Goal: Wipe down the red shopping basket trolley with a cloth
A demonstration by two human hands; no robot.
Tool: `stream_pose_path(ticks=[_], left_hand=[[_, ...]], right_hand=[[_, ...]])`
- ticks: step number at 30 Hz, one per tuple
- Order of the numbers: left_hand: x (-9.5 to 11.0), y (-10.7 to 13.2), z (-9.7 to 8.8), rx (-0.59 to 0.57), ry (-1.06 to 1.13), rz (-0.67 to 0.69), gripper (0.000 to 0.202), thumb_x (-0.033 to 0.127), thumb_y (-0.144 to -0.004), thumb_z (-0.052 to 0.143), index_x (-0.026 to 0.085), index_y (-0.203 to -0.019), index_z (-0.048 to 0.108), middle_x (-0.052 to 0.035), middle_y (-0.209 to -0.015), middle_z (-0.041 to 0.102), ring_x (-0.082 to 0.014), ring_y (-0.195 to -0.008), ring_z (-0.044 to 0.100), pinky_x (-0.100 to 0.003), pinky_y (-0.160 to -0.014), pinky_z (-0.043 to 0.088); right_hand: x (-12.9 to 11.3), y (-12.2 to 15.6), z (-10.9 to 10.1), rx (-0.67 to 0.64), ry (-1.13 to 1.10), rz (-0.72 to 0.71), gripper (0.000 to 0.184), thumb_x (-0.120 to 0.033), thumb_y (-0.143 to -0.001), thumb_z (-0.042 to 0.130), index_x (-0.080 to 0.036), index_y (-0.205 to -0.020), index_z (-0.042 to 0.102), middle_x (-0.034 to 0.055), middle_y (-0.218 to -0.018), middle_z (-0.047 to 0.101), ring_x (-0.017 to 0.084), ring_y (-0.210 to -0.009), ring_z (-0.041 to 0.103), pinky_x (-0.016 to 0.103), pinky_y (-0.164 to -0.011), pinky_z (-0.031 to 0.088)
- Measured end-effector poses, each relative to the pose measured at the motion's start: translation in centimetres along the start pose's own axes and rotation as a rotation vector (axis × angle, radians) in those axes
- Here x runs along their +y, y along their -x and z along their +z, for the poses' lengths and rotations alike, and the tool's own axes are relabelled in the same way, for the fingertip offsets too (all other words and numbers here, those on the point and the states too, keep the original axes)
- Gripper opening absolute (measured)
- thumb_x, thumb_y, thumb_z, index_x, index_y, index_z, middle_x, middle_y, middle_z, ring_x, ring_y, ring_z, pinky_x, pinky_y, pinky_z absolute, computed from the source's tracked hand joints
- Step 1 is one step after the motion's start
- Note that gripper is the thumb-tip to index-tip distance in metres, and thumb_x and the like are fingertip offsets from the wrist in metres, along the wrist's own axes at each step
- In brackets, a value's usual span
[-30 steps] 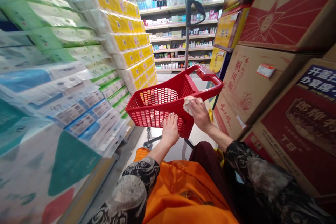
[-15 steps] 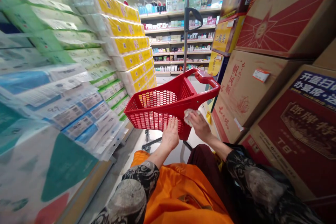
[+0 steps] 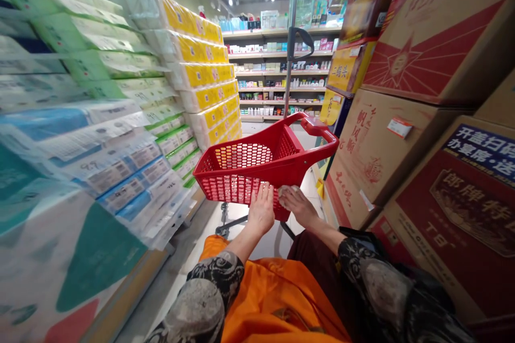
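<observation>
A red plastic shopping cart [image 3: 241, 166] with a perforated basket stands side-on in front of me. My left hand [image 3: 261, 209] lies against the near side of the basket, its fingers stretched out and close together. Just to its right, my right hand [image 3: 301, 207] presses a crumpled greyish cloth [image 3: 282, 197] to the same side panel, below the handle [image 3: 322, 134]. The fingers cover much of the cloth. Orange fabric [image 3: 273, 300] spreads across my lap.
To the left, packs of tissue rise in stacks, with yellow packs [image 3: 201, 69] farther back. Cartons [image 3: 374, 144] are piled close on my right. Beyond the cart stand a metal pole [image 3: 290, 75] and shelves [image 3: 265, 73] of small goods.
My right hand has moved down the cart's side with the cloth, nearer to my left hand. The left hand stays on the basket. The view has shifted slightly upward.
</observation>
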State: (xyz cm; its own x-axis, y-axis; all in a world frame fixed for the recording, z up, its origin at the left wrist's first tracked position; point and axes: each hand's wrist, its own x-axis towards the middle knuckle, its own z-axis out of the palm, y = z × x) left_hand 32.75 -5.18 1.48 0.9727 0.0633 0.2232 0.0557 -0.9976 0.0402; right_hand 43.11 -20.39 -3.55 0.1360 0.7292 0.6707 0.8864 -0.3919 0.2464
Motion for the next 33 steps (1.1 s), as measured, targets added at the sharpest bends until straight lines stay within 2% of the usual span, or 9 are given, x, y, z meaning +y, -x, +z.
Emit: stream_pose_path(ticks=[3,6,8,13,17,21,23,29,33], left_hand=[[-0.8,-0.3,-0.3,0.026,-0.011,-0.054,0.067,0.015,-0.076,0.040,0.006,-0.141,0.026,-0.0145,-0.151,0.020,-0.0264,-0.139,0.016,-0.049,-0.111,0.017],[-1.4,-0.5,-0.7,0.051,-0.036,-0.089,0.067,0.015,-0.076,0.040,0.004,-0.141,0.026,-0.0155,-0.151,0.018,-0.0275,-0.139,0.015,-0.050,-0.111,0.017],[-1.7,-0.3,-0.8,0.050,-0.050,-0.092,0.066,0.016,-0.077,0.040,0.005,-0.141,0.026,-0.0151,-0.151,0.018,-0.0278,-0.139,0.016,-0.051,-0.111,0.016],[-3.3,0.9,-0.8,0.028,-0.090,-0.115,0.068,0.018,-0.077,0.041,0.007,-0.142,0.023,-0.0136,-0.151,0.018,-0.0269,-0.139,0.016,-0.049,-0.112,0.016],[-5.3,1.0,-1.1,0.016,-0.112,-0.190,0.068,0.018,-0.077,0.041,0.005,-0.141,0.025,-0.0144,-0.151,0.019,-0.0267,-0.140,0.015,-0.050,-0.112,0.015],[-6.8,0.8,-1.4,0.034,-0.121,-0.267,0.065,0.017,-0.079,0.039,0.006,-0.141,0.025,-0.0141,-0.151,0.019,-0.0261,-0.140,0.015,-0.049,-0.112,0.015],[-7.3,1.1,-1.5,0.037,-0.123,-0.272,0.066,0.017,-0.079,0.039,0.006,-0.142,0.024,-0.0146,-0.151,0.019,-0.0264,-0.140,0.015,-0.050,-0.111,0.015],[-8.3,2.2,-1.5,0.011,-0.118,-0.262,0.070,0.017,-0.075,0.042,0.008,-0.142,0.023,-0.0142,-0.151,0.019,-0.0264,-0.139,0.015,-0.050,-0.111,0.015],[-9.3,1.9,-1.1,-0.011,-0.128,-0.296,0.070,0.016,-0.075,0.041,0.006,-0.142,0.022,-0.0150,-0.152,0.016,-0.0264,-0.140,0.014,-0.049,-0.112,0.014]], right_hand=[[1.2,-3.9,-1.2,0.070,-0.004,0.110,0.038,-0.008,-0.090,0.036,-0.014,-0.123,0.055,0.0117,-0.132,0.052,0.023,-0.135,0.030,0.050,-0.109,0.030],[2.0,-7.1,-1.0,0.041,0.002,0.179,0.043,-0.008,-0.090,0.035,-0.016,-0.129,0.049,0.0103,-0.139,0.045,0.024,-0.137,0.024,0.051,-0.111,0.025],[1.3,-7.0,0.5,-0.046,-0.023,0.133,0.043,-0.007,-0.089,0.037,-0.016,-0.130,0.048,0.0098,-0.140,0.044,0.024,-0.137,0.025,0.050,-0.111,0.026],[-2.1,-3.7,4.3,-0.205,-0.055,-0.029,0.043,-0.005,-0.086,0.041,-0.012,-0.127,0.050,0.0124,-0.134,0.050,0.024,-0.132,0.035,0.049,-0.107,0.034],[-2.4,-6.7,3.2,-0.107,-0.076,-0.083,0.041,-0.009,-0.088,0.043,-0.014,-0.128,0.050,0.0112,-0.135,0.049,0.025,-0.133,0.032,0.049,-0.109,0.030],[-1.9,-11.7,2.2,-0.027,-0.064,0.011,0.045,-0.008,-0.089,0.039,-0.015,-0.132,0.046,0.0109,-0.141,0.042,0.026,-0.136,0.026,0.051,-0.112,0.023],[-2.4,-11.8,3.0,-0.072,-0.077,0.005,0.046,-0.005,-0.088,0.037,-0.015,-0.132,0.046,0.0111,-0.140,0.043,0.025,-0.136,0.027,0.050,-0.112,0.024],[-5.4,-7.0,6.6,-0.287,-0.091,-0.057,0.042,-0.004,-0.085,0.041,-0.013,-0.124,0.054,0.0135,-0.128,0.056,0.025,-0.125,0.045,0.044,-0.105,0.038],[-5.3,-10.5,4.9,-0.185,-0.129,-0.131,0.043,-0.006,-0.087,0.040,-0.017,-0.126,0.052,0.0099,-0.136,0.049,0.025,-0.131,0.036,0.049,-0.110,0.028]])
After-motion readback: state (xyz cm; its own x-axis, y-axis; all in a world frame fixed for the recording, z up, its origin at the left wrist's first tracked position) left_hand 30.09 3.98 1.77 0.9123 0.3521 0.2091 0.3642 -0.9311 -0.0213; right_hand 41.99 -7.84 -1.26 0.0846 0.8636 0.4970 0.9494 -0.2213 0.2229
